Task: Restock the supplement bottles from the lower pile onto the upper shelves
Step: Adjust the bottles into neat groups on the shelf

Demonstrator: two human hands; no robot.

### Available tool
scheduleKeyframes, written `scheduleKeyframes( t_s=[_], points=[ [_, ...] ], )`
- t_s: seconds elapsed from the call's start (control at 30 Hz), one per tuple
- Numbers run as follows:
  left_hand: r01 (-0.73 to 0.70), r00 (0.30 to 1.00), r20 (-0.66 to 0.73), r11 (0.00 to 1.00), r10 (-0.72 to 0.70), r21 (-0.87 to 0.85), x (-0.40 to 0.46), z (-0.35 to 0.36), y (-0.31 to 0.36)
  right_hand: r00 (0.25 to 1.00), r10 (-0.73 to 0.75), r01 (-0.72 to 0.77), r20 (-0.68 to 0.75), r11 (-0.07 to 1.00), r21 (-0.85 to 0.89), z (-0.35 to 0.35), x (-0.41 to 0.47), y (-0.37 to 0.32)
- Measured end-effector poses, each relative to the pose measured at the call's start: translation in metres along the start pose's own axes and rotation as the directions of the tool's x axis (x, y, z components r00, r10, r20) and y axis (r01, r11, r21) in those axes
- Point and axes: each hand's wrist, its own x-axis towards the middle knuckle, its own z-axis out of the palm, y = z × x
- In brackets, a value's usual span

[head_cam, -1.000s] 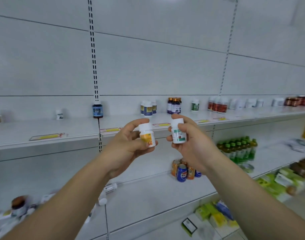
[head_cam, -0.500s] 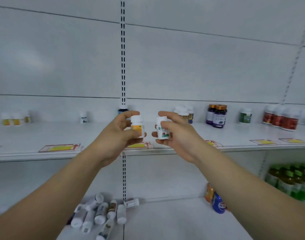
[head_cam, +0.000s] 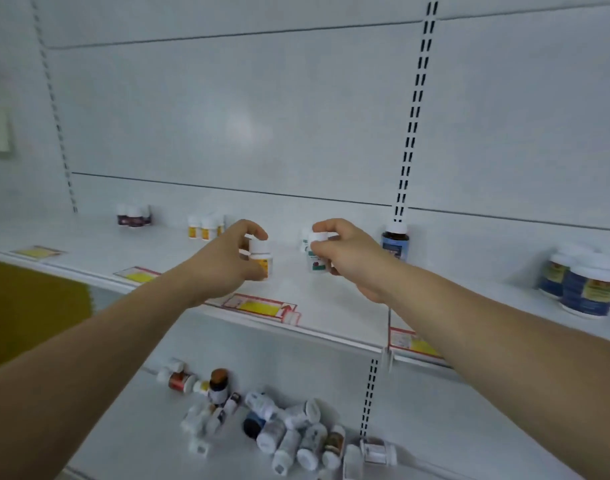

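My left hand (head_cam: pixel 232 258) grips a small white bottle with an orange-yellow label (head_cam: pixel 262 256), held upright over the upper shelf (head_cam: pixel 179 258). My right hand (head_cam: pixel 345 252) grips a white bottle with a green and red label (head_cam: pixel 316 258) by its cap, also over that shelf. I cannot tell whether either bottle touches the shelf surface. A similar white bottle (head_cam: pixel 304 240) stands just behind the right-hand one. On the lower shelf (head_cam: pixel 130 420) lies a pile of several supplement bottles (head_cam: pixel 279 427), most on their sides.
On the upper shelf stand three yellow-label white bottles (head_cam: pixel 204 228), dark bottles (head_cam: pixel 134 216) farther left, a blue-label bottle (head_cam: pixel 395 242) by the slotted upright (head_cam: pixel 412 109), and blue bottles (head_cam: pixel 585 285) at the right. Price tags (head_cam: pixel 262 306) line the shelf edge.
The view swung left and down. Both hands reached forward and lowered their bottles from in front of the shelf edge to over the upper shelf surface.
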Motion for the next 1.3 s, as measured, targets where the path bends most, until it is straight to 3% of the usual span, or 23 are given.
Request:
scheduleKeyframes(
  t_s=[0.23, 0.5, 0.63, 0.83, 1.3],
  points=[
    [0.019, 1.000, 0.016, 0.972, -0.023, 0.235, 0.034, -0.063, -0.059, 0.997, 0.063, -0.054, 0.043, 0.980, -0.190, 0.048, 0.045, 0.015],
    [-0.218, 0.955, 0.261, 0.930, 0.141, 0.297, 0.079, -0.073, -0.089, 0.956, 0.150, -0.232, -0.254, 0.913, -0.334, 0.060, 0.056, 0.019],
    [-0.300, 0.929, 0.318, 0.887, 0.188, 0.352, 0.092, -0.072, -0.090, 0.920, 0.143, -0.307, -0.366, 0.843, -0.442, 0.053, 0.062, 0.021],
    [-0.314, 0.934, 0.287, 0.874, 0.214, 0.371, 0.102, -0.068, -0.097, 0.899, 0.112, -0.356, -0.424, 0.751, -0.557, 0.038, 0.089, 0.031],
    [-0.309, 0.936, 0.294, 0.855, 0.194, 0.417, 0.119, -0.070, -0.105, 0.881, 0.070, -0.385, -0.468, 0.683, -0.621, 0.023, 0.136, 0.061]
  ],
)
